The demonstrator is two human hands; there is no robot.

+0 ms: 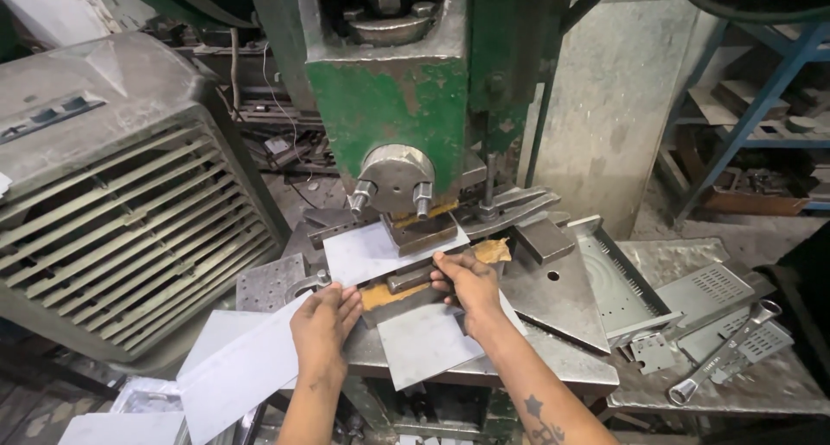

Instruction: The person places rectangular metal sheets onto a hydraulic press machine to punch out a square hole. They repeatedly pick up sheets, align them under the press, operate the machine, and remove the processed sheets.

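One metal sheet (380, 253), long axis left-right.

The sheet (372, 253) under the press (398, 108) is smooth, matt grey metal, as is the strip (246, 367) beneath the left hand (324, 324). The press shows chipped green paint over worn steel. The wrench (724, 352) looks like brighter, polished metal. The counter (553, 302) is dull, scuffed steel.

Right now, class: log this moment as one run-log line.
left hand: on sheet | right hand: on die block | press: ram up | spanner: on bench, right
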